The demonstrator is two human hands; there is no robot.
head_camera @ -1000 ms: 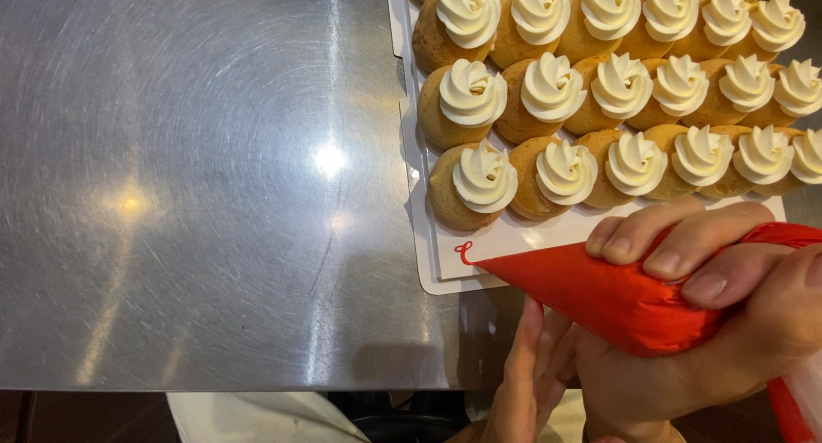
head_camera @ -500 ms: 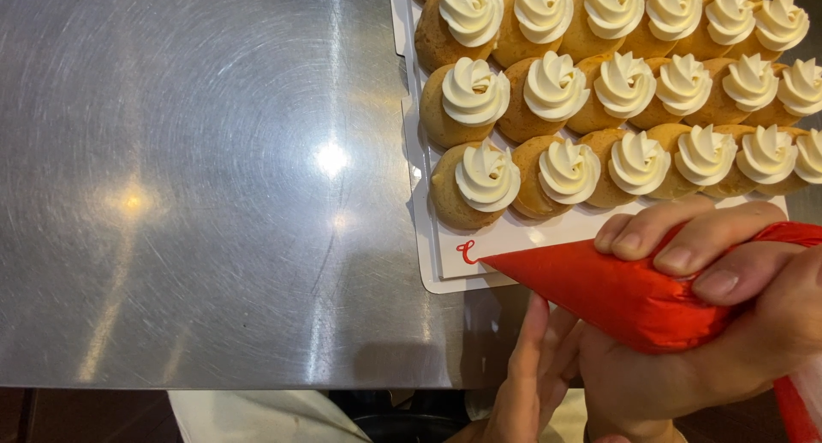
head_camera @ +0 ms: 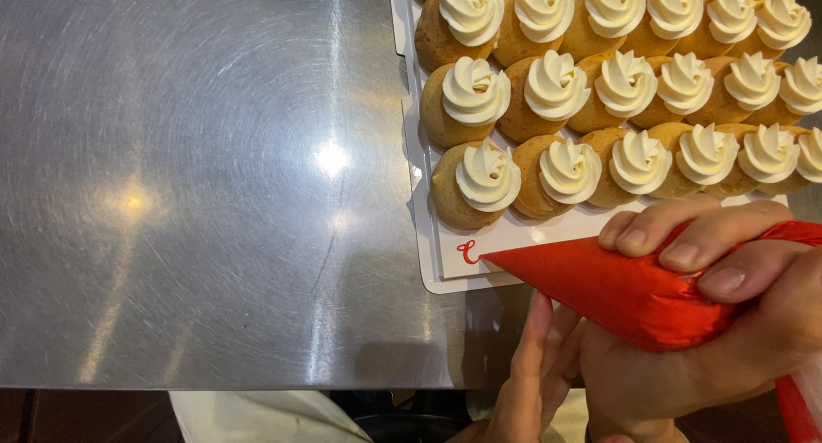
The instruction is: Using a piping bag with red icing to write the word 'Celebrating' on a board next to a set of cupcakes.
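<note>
The right hand is closed around a red cone-shaped plastic piping bag — three fingers curl over the top of it, the palm cups it from below, and the bag bulges where it is squeezed. Its pointed tip pokes out to the left of the fingers and lies over the near edge of a white rectangular card tray, not touching any pastry.

The left hand sits just below and to the left of the right one, fingers straight and held together, pointing up toward the underside of the bag. It holds nothing; whether the fingertips touch the bag I cannot tell.

Just beyond the right hand's fingers, the tray carries rows of round golden-brown pastries topped with white cream swirls, packed edge to edge. The nearest row lies right above the knuckles.

The tray rests on a brushed stainless-steel desk, which spreads out well to the left of both hands — two light glints show on it.
</note>
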